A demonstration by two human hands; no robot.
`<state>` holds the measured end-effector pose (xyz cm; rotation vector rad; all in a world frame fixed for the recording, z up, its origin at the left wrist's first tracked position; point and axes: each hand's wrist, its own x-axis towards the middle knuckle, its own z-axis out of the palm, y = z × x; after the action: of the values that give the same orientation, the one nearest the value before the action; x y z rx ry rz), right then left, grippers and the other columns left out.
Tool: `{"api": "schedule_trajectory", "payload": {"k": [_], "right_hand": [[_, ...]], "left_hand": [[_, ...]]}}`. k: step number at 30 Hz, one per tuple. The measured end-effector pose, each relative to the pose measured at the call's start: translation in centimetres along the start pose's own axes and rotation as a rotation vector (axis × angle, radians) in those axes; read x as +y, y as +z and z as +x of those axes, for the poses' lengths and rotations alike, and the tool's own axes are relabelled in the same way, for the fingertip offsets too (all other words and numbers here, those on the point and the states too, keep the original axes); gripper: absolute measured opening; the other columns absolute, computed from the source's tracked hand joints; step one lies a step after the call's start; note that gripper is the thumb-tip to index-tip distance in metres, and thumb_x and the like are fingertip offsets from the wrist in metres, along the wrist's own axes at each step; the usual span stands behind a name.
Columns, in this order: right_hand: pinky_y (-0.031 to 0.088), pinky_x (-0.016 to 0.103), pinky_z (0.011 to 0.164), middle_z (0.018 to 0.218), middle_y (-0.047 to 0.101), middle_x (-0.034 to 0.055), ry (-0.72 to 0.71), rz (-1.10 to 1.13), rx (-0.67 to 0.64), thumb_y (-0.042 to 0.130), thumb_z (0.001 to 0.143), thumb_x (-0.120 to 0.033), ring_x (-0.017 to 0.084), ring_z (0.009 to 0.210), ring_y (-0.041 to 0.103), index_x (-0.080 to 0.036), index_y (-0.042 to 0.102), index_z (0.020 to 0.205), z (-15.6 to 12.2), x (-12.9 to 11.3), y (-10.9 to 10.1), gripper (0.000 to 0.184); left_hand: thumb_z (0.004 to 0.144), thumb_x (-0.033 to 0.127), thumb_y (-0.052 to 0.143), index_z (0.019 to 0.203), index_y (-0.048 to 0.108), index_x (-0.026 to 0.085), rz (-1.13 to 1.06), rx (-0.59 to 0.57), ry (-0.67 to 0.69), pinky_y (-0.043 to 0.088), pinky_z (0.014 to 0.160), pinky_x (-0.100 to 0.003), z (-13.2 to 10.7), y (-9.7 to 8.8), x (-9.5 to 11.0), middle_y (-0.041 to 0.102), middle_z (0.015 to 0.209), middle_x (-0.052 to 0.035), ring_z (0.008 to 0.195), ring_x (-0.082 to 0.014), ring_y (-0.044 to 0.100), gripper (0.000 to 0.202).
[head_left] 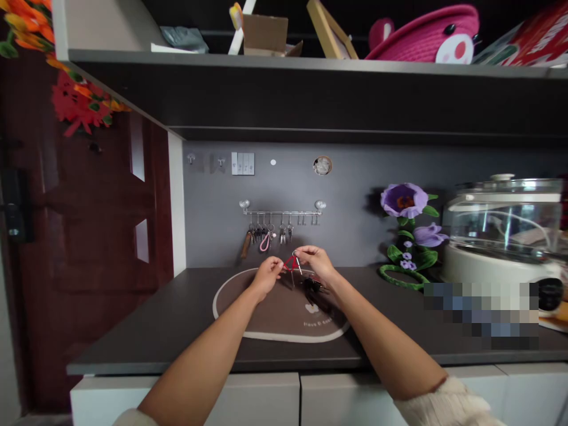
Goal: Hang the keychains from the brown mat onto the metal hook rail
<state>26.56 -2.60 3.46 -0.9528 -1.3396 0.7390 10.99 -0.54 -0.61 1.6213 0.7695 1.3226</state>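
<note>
Both my hands are raised above a brown oval mat (275, 316) on the dark counter. My left hand (267, 273) pinches one end of a small red cord loop (290, 263). My right hand (314, 262) pinches the other side, where a metal key ring and a hanging key show. A dark bunch of keys (313, 287) hangs or lies just below my right hand. On the wall behind, a chrome hook rail (281, 212) carries several keys and a pink strap.
A purple fabric flower (406, 234) stands right of the mat. A glass-lidded white cooker (503, 234) sits at the far right. A dark red door (84, 236) fills the left. A shelf overhead holds boxes and a pink basket (426, 35).
</note>
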Motion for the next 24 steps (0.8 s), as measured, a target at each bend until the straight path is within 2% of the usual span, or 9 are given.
{"api": "schedule_trajectory", "payload": {"k": [4, 9, 15, 19, 24], "right_hand": [[0.044, 0.024, 0.061, 0.061, 0.061, 0.0001, 0.026, 0.113, -0.008, 0.071, 0.05, -0.031, 0.008, 0.054, 0.052, -0.014, 0.063, 0.068, 1.2, -0.7, -0.2, 0.026], [0.046, 0.024, 0.063, 0.063, 0.062, 0.0008, 0.011, 0.172, 0.023, 0.072, 0.049, -0.024, 0.008, 0.056, 0.054, -0.013, 0.063, 0.065, 3.6, -2.0, -0.7, 0.021], [0.047, 0.024, 0.061, 0.055, 0.057, -0.002, -0.017, 0.131, 0.167, 0.062, 0.06, -0.013, 0.007, 0.05, 0.052, -0.014, 0.059, 0.06, 7.1, -3.3, -0.8, 0.003], [0.046, 0.022, 0.056, 0.053, 0.053, -0.0027, -0.047, 0.082, 0.248, 0.053, 0.064, -0.007, 0.006, 0.046, 0.049, -0.013, 0.056, 0.06, 8.8, -3.5, -0.4, 0.008], [0.046, 0.022, 0.054, 0.054, 0.052, -0.0024, -0.048, -0.02, 0.357, 0.05, 0.064, -0.007, 0.006, 0.045, 0.049, -0.013, 0.055, 0.061, 9.9, -3.4, 0.4, 0.008]], "left_hand": [[0.07, 0.033, 0.054, 0.079, 0.05, 0.016, 0.003, 0.002, 0.01, 0.04, 0.062, -0.022, -0.1, 0.1, 0.0, 0.058, 0.078, -0.0035, 0.071, -0.0108, 0.054, 0.02], [0.069, 0.033, 0.054, 0.078, 0.052, 0.015, 0.037, 0.018, 0.011, 0.038, 0.058, -0.021, 0.0, 0.2, -0.3, 0.058, 0.075, -0.0034, 0.066, -0.0101, 0.051, 0.021], [0.069, 0.029, 0.053, 0.072, 0.053, 0.014, 0.138, 0.028, 0.045, 0.038, 0.057, -0.022, 0.3, 0.4, -0.9, 0.056, 0.068, -0.0021, 0.063, -0.0105, 0.049, 0.015], [0.07, 0.028, 0.053, 0.069, 0.053, 0.015, 0.179, 0.021, 0.057, 0.039, 0.058, -0.022, 0.2, 0.6, -1.0, 0.054, 0.062, -0.0009, 0.061, -0.0107, 0.049, 0.014], [0.069, 0.029, 0.053, 0.066, 0.055, 0.016, 0.215, 0.018, 0.08, 0.039, 0.06, -0.024, 0.3, 0.6, -1.1, 0.054, 0.059, -0.0002, 0.059, -0.0115, 0.049, 0.014]]}}
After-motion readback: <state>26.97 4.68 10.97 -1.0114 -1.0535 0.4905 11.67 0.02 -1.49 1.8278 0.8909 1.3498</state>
